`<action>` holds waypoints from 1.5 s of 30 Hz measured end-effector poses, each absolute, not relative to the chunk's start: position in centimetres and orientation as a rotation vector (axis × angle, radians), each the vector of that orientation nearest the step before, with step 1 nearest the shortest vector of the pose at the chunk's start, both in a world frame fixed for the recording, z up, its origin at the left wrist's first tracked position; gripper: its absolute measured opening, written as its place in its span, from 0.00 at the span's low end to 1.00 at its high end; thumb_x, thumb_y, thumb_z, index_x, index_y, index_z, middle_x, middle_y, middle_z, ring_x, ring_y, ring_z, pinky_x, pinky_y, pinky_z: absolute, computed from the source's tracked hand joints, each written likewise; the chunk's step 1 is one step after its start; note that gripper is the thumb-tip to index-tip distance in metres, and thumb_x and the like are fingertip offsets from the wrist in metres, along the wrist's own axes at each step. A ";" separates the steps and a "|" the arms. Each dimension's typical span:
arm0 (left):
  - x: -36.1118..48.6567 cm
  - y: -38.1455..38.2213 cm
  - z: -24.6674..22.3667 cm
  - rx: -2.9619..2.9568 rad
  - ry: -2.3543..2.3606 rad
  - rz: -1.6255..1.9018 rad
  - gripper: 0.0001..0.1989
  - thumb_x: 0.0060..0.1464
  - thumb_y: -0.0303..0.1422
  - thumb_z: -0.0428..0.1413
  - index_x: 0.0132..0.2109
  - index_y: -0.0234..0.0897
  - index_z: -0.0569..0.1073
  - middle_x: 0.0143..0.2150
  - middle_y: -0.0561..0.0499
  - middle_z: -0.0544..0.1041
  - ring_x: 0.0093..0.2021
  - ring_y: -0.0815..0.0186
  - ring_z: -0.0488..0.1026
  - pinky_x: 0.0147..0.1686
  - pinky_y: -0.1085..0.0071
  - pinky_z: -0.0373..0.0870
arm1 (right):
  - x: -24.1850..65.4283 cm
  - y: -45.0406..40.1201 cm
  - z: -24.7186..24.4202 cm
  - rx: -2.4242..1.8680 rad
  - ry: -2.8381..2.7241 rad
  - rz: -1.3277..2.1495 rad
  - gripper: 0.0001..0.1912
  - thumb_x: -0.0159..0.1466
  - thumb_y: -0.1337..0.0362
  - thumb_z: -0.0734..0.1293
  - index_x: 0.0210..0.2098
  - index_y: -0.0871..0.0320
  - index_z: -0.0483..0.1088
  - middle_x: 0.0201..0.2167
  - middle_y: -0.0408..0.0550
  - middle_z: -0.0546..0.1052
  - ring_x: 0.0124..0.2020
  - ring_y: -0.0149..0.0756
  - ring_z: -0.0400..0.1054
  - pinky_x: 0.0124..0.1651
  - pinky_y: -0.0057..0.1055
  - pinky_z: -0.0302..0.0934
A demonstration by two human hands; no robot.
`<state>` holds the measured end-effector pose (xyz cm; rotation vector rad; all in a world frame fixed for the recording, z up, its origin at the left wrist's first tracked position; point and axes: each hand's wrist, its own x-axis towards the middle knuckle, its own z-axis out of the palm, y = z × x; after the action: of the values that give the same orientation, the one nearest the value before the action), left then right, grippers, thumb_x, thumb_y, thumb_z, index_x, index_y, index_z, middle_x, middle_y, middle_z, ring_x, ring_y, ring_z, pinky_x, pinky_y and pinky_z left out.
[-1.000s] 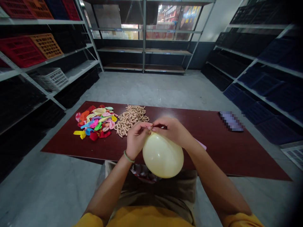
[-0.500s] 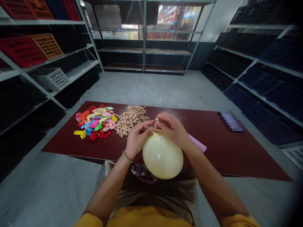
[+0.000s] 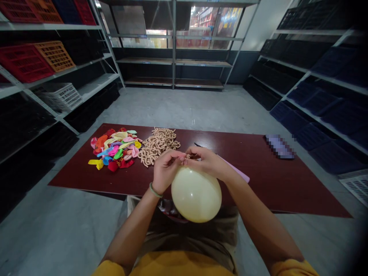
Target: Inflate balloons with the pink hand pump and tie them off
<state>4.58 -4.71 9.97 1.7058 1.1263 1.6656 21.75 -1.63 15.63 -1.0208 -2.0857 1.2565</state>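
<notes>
- Pale yellow balloon [image 3: 196,195]: fingers of the left hand [image 3: 165,170] and right hand [image 3: 211,163] pinch narrowly at its neck, the exact grip partly hidden.
- Its rounded body hangs just below the 2 hands, across the near edge of the table [image 3: 273,180] in view.
- Probably very light, springy and easily burst; best held by the neck, sparing the taut skin from nails.
- Farther out lie 2 piles: tan curled pieces [image 3: 156,147] and limp balloons [image 3: 117,153].

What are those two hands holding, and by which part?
A pale yellow balloon, held at its neck, the narrow upper end, between the left hand and the right hand. Each hand's exact grip is hidden.
</notes>
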 end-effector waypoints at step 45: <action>3.6 -5.6 11.2 1.869 1.297 1.361 0.14 0.63 0.33 0.54 0.54 0.42 0.75 0.40 0.48 0.75 0.39 0.66 0.72 0.39 0.70 0.70 | 23.3 -1.9 15.8 -1.060 -1.994 0.917 0.04 0.65 0.63 0.65 0.37 0.53 0.72 0.36 0.42 0.76 0.39 0.34 0.71 0.43 0.32 0.64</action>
<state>3.60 -5.57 11.20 1.8693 1.2965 1.3606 23.35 -1.92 15.81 -1.0605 -1.9945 0.9172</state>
